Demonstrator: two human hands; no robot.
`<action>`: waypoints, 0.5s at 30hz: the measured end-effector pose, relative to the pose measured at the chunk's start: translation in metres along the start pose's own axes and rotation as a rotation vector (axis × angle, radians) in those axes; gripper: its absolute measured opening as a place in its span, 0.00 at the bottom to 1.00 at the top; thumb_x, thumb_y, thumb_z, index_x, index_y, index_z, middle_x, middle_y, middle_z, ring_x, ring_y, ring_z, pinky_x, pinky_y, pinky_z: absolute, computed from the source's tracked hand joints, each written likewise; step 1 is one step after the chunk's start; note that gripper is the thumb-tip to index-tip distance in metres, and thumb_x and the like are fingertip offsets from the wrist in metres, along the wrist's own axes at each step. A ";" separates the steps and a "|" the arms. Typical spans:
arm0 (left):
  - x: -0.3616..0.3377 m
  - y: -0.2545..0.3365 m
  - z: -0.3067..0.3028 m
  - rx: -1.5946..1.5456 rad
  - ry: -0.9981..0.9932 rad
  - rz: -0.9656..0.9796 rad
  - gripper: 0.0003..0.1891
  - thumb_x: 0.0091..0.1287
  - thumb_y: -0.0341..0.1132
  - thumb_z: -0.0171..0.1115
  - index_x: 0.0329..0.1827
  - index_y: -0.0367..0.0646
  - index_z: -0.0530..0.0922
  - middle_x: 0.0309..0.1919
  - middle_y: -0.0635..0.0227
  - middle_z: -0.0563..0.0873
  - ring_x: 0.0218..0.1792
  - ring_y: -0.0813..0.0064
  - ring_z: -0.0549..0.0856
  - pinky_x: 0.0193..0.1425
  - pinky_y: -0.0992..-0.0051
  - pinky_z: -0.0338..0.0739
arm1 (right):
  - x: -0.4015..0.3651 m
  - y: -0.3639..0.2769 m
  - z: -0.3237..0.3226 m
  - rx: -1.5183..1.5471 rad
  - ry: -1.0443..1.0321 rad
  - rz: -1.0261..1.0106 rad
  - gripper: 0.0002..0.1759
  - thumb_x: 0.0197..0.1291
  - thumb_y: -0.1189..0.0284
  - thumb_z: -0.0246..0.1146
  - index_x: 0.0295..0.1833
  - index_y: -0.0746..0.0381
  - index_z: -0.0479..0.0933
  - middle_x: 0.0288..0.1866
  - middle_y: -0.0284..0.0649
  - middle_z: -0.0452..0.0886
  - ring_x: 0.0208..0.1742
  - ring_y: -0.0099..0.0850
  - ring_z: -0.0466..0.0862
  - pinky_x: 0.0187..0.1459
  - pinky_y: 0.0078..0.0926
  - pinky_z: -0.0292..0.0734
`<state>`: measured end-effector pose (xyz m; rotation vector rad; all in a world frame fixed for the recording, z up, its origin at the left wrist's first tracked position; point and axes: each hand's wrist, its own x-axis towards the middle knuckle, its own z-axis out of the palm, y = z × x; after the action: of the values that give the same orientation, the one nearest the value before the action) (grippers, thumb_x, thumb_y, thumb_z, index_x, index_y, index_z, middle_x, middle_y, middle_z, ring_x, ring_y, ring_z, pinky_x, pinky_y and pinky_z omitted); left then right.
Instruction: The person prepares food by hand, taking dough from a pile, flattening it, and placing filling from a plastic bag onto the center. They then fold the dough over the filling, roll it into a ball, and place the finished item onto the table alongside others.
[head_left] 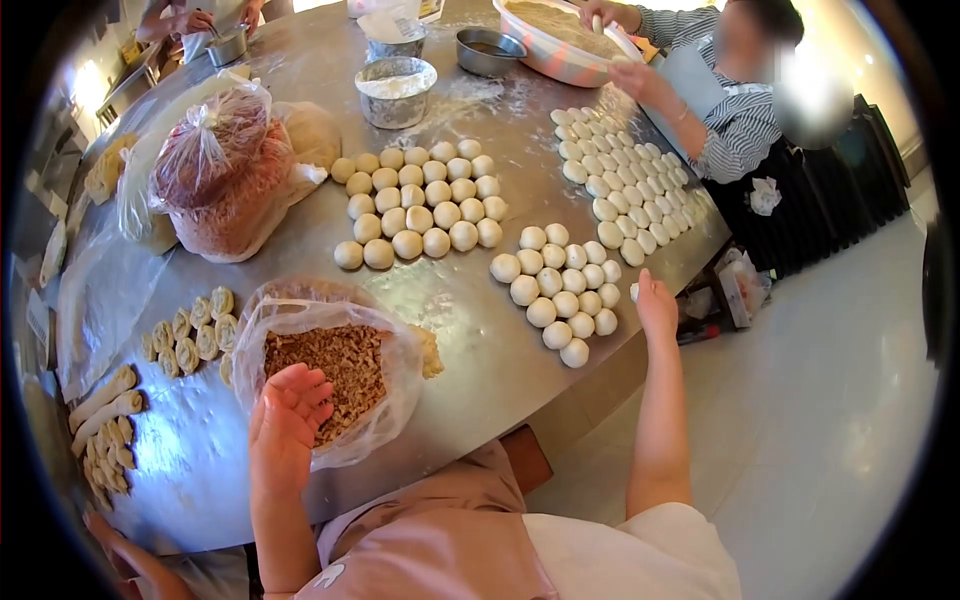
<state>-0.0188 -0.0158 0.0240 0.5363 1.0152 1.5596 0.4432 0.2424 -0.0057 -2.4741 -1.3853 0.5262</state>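
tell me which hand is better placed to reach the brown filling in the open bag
Left, probably. The left hand is open, palm up, right at the brown filling; the right hand is off at the table edge beside the white dough balls.

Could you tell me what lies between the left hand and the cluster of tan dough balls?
In the head view, the open bag of brown filling lies there.

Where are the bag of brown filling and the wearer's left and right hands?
bag of brown filling (405, 380): head view, right plastic wall.
left hand (290, 418): head view, open palm.
right hand (655, 306): head view, hand's middle.
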 end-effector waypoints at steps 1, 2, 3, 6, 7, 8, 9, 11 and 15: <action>0.000 0.000 0.000 0.004 0.006 -0.002 0.26 0.75 0.53 0.46 0.64 0.41 0.69 0.57 0.61 0.80 0.56 0.66 0.80 0.59 0.66 0.74 | 0.000 -0.007 -0.001 -0.075 -0.002 0.005 0.37 0.67 0.43 0.43 0.57 0.64 0.76 0.57 0.53 0.80 0.61 0.48 0.77 0.61 0.41 0.69; -0.001 0.000 -0.001 0.009 0.015 0.002 0.26 0.75 0.54 0.46 0.64 0.42 0.70 0.56 0.62 0.80 0.56 0.66 0.80 0.58 0.66 0.74 | 0.001 -0.017 0.001 -0.148 -0.005 0.003 0.37 0.67 0.42 0.41 0.57 0.64 0.76 0.59 0.54 0.78 0.63 0.49 0.76 0.63 0.42 0.68; -0.002 -0.002 -0.002 0.006 0.010 -0.010 0.26 0.75 0.55 0.47 0.63 0.42 0.70 0.55 0.61 0.81 0.56 0.65 0.80 0.58 0.65 0.75 | 0.006 -0.020 0.007 -0.199 -0.037 0.000 0.37 0.67 0.43 0.40 0.58 0.64 0.76 0.60 0.54 0.77 0.64 0.50 0.74 0.64 0.43 0.67; -0.007 -0.004 -0.002 0.027 0.030 -0.005 0.28 0.74 0.56 0.48 0.62 0.41 0.72 0.54 0.60 0.82 0.56 0.63 0.81 0.58 0.63 0.76 | 0.041 0.007 0.044 -0.129 -0.094 -0.216 0.41 0.71 0.45 0.35 0.60 0.72 0.74 0.61 0.63 0.74 0.69 0.52 0.70 0.68 0.44 0.62; -0.007 -0.004 -0.005 -0.004 0.021 -0.057 0.28 0.73 0.57 0.49 0.62 0.41 0.72 0.55 0.59 0.82 0.57 0.63 0.81 0.59 0.62 0.76 | 0.055 0.018 0.053 -0.036 -0.122 -0.278 0.40 0.72 0.46 0.35 0.61 0.72 0.72 0.62 0.62 0.73 0.68 0.52 0.70 0.68 0.44 0.62; -0.008 -0.006 -0.010 -0.036 -0.019 -0.082 0.29 0.72 0.57 0.51 0.63 0.41 0.71 0.57 0.59 0.81 0.58 0.62 0.80 0.61 0.62 0.75 | 0.060 0.019 0.054 -0.041 -0.140 -0.355 0.39 0.73 0.47 0.34 0.63 0.73 0.70 0.64 0.61 0.72 0.69 0.49 0.70 0.69 0.42 0.62; -0.009 -0.004 -0.007 -0.022 -0.011 -0.115 0.30 0.72 0.57 0.51 0.64 0.40 0.70 0.59 0.58 0.79 0.60 0.62 0.78 0.63 0.62 0.73 | 0.063 0.016 0.052 -0.037 -0.192 -0.342 0.38 0.73 0.48 0.34 0.65 0.73 0.68 0.65 0.61 0.71 0.71 0.49 0.68 0.70 0.41 0.60; -0.009 -0.002 -0.009 0.000 -0.062 -0.118 0.33 0.73 0.58 0.47 0.69 0.41 0.65 0.63 0.59 0.76 0.64 0.64 0.75 0.66 0.63 0.69 | 0.035 0.000 0.038 -0.097 -0.166 -0.199 0.41 0.72 0.44 0.34 0.66 0.71 0.68 0.66 0.59 0.72 0.70 0.51 0.68 0.70 0.42 0.60; -0.003 -0.001 -0.017 -0.042 -0.125 0.013 0.40 0.71 0.66 0.40 0.76 0.44 0.56 0.73 0.62 0.65 0.74 0.66 0.63 0.73 0.61 0.57 | -0.014 -0.042 0.003 0.024 -0.026 -0.282 0.39 0.73 0.46 0.34 0.72 0.68 0.61 0.70 0.54 0.67 0.72 0.47 0.66 0.72 0.39 0.58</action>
<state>-0.0311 -0.0245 0.0148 0.6044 0.8840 1.5358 0.4031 0.2525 0.0104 -2.2083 -1.6908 0.5084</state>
